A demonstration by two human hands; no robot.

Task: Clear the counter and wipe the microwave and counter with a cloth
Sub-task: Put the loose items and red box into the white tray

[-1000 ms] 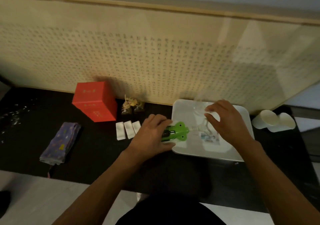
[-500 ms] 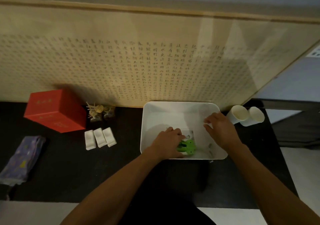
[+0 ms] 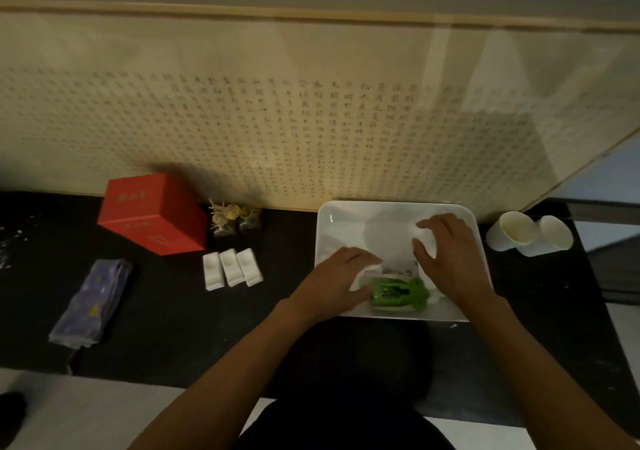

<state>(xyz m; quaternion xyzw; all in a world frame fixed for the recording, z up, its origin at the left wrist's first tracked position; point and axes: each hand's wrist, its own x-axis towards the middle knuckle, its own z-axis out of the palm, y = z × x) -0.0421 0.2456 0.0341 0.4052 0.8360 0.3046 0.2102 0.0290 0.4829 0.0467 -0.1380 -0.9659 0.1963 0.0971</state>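
Knuckles of my left hand (image 3: 332, 276) hump over the near left part of the tray (image 3: 391, 209). The fingers curl down onto a white scrap (image 3: 367, 271) (paper or card, I can't say), and whether they actually pinch it is hidden from me. Just right of those fingers, touching or nearly so, the green toy (image 3: 398, 292) lies on the tray floor close to the near rim. Its long axis runs left to right along that rim, with the wider, lobed end pointing right.

My right hand (image 3: 446, 259) arches over the tray's right half, fingers spread and bent. Something pale shows under it, but I can't tell if it is held. Both hands are close to the toy, but the left looks nearer, so I judge lifting it out falls to that side.

Well left of the tray, the folded cloth (image 3: 91, 300) lies untouched on the counter (image 3: 173, 328). Two paper cups (image 3: 512, 231) sit just right of the tray.
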